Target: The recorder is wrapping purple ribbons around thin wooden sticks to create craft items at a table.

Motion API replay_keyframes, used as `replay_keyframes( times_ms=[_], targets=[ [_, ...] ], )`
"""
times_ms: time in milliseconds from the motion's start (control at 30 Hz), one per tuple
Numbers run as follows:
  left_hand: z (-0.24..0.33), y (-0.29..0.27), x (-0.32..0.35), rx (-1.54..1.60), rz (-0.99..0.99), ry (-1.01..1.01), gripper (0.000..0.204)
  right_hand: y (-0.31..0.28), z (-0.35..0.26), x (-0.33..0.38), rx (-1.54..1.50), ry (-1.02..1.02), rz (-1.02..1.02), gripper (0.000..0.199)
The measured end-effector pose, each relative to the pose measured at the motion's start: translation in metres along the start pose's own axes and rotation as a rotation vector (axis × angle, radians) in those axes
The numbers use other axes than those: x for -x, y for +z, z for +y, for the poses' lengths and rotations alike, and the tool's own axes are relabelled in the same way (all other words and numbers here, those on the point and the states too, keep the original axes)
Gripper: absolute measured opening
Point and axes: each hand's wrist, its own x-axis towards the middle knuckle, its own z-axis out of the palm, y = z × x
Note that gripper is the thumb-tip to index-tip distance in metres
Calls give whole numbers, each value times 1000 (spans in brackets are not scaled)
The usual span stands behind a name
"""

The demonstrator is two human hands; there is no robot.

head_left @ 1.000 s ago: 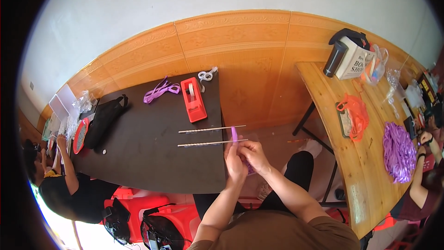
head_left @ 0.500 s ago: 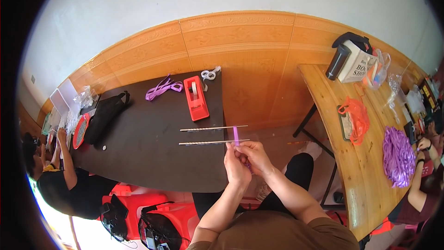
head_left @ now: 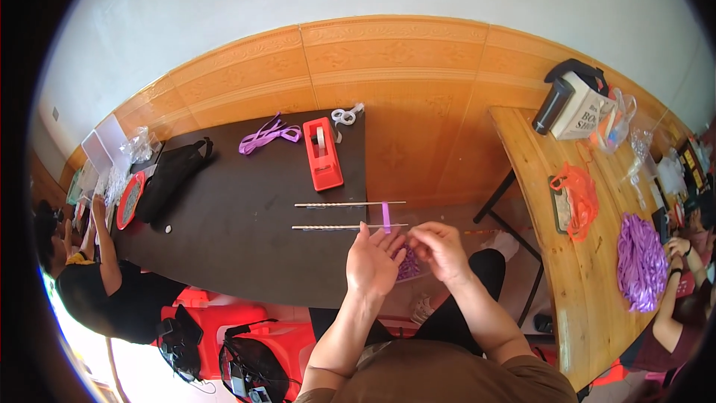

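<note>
Two thin pale rods lie side by side on the dark table: a farther rod [head_left: 328, 204] and a nearer rod [head_left: 328, 227], both with ends past the table's right edge. A short strip of purple ribbon [head_left: 385, 216] spans the two rods near those ends. Just below the strip, my left hand [head_left: 373, 263] is open, palm up, fingers stretched out. My right hand [head_left: 443, 254] is beside it on the right, thumb and fingers pinched together; whatever they hold is too small to make out. Beneath the hands, small purple pieces [head_left: 408, 263] show, partly hidden.
A red tape dispenser [head_left: 325, 168], loose purple ribbon [head_left: 268, 138] and white tape rolls [head_left: 343, 117] lie toward the table's back. A black bag [head_left: 175, 179] is at left. The wooden table [head_left: 522, 157] at right bears a purple ribbon bundle [head_left: 641, 261]. People sit at both sides.
My hands have come apart: the left has opened palm up, and the right has moved off to the right. Purple pieces beneath them now show. The view has shifted slightly.
</note>
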Motion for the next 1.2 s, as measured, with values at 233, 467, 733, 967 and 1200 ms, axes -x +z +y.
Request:
replay_keyframes(
  times_ms=[233, 467, 733, 967, 1200],
  targets=[
    [9, -5, 5, 64, -140, -107, 80, 22, -57, -45, 341, -138, -151, 13],
    [5, -6, 4, 73, -138, -82, 83, 95, -45, -123, 526, -26, -269, 15],
    [8, -2, 7, 73, -124, -83, 85, 144, -28, -159, 596, -85, -141, 24],
    [6, -5, 7, 103, -113, -72, 82, 156, -9, -168, 422, -76, -60, 5],
    [8, -3, 5, 97, -128, -65, 76, 161, -24, -138, 255, -137, -129, 5]
  ],
)
